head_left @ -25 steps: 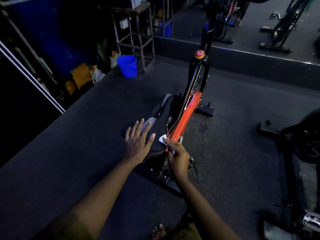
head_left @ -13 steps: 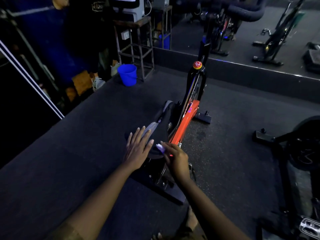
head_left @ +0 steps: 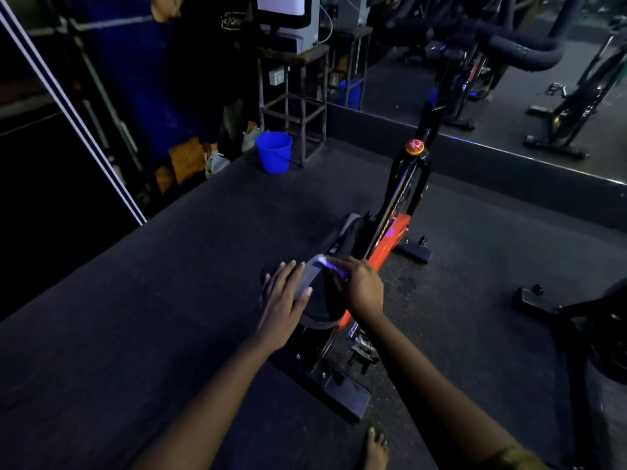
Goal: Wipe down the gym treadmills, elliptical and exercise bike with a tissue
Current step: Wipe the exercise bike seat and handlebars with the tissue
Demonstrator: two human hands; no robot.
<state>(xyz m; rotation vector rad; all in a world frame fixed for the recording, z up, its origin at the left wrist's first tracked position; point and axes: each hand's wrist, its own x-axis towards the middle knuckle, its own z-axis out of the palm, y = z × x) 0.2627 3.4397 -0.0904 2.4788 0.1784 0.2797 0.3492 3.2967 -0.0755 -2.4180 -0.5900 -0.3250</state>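
Observation:
An orange and black exercise bike [head_left: 390, 239] stands on the dark floor mat in front of me, its red knob at the top of the frame. Its black and grey saddle [head_left: 320, 300] is just below my hands. My left hand [head_left: 283, 296] lies flat on the saddle's left side with straight fingers. My right hand [head_left: 359, 286] grips a small white tissue [head_left: 334, 268] and presses it against the saddle's front part. Most of the tissue is hidden under the fingers.
A blue bucket [head_left: 274, 151] stands by a metal stand [head_left: 295, 106] at the back. A mirror wall [head_left: 509, 79] runs behind the bike. Another black machine [head_left: 583, 320] is at the right. My bare foot [head_left: 376, 447] shows at the bottom edge.
My right hand has slid the tissue forward along the saddle, from its rear right edge toward the nose. The left hand stays on the saddle. The view has tilted up.

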